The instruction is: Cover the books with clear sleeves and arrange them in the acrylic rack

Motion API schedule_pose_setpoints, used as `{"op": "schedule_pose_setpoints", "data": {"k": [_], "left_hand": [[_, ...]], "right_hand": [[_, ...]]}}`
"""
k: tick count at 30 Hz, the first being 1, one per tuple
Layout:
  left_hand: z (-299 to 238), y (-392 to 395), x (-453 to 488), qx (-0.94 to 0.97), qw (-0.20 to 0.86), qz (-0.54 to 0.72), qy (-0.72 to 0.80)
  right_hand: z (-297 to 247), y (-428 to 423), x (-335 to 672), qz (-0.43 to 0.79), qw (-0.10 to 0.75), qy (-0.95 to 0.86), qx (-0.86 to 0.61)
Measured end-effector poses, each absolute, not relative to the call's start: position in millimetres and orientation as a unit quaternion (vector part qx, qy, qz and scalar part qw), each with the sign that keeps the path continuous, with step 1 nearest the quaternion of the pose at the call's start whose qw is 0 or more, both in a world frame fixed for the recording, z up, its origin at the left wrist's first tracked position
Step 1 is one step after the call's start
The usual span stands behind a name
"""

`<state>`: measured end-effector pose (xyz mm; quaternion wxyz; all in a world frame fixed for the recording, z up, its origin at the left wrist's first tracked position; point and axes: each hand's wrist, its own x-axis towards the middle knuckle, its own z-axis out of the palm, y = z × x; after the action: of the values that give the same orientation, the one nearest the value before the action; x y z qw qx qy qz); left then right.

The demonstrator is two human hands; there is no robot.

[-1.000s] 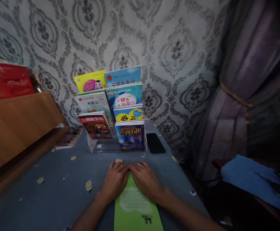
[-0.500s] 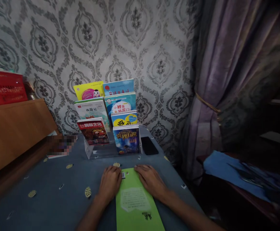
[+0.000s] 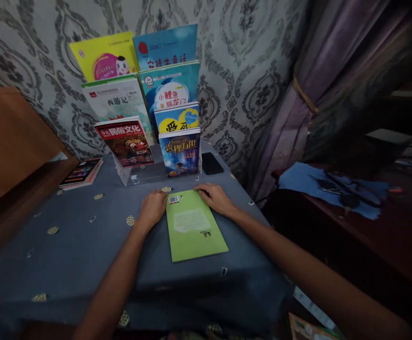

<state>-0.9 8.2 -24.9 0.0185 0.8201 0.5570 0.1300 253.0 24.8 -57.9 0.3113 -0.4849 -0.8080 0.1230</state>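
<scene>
A green book (image 3: 197, 238) lies flat on the table with its back cover up, showing a barcode near the far left corner and a pale text panel. My left hand (image 3: 153, 208) has its fingers curled at the book's far left corner. At the far right corner, my right hand (image 3: 217, 198) is closed over the edge with bent fingers. Beyond them stands a clear stepped book rack (image 3: 144, 177). It holds several upright books, among them a blue one (image 3: 181, 156) and a red one (image 3: 128, 146) in front.
Right of the rack lies a black phone (image 3: 212, 163). A small stack of books (image 3: 81, 174) sits at the left, near a wooden panel (image 3: 18, 141). Patterned wallpaper closes off the back. A blue cloth (image 3: 299, 182) with dark items rests on a surface at the right.
My view has tilted down, so the rack, the book and both hands look higher in the picture and the table's front edge shows. Both hands stay at the green book's far corners.
</scene>
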Motion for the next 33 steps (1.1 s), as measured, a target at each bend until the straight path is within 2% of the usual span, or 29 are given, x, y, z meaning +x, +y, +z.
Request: {"op": "schedule_pose_setpoints", "data": {"k": [19, 33], "left_hand": [[-30, 8, -8, 0.839, 0.033, 0.148, 0.523], [-46, 13, 17, 0.878, 0.015, 0.175, 0.445]], "right_hand": [[-65, 25, 254, 0.071, 0.301, -0.776, -0.549], [-60, 28, 262, 0.167, 0.349, -0.753, -0.532]]}}
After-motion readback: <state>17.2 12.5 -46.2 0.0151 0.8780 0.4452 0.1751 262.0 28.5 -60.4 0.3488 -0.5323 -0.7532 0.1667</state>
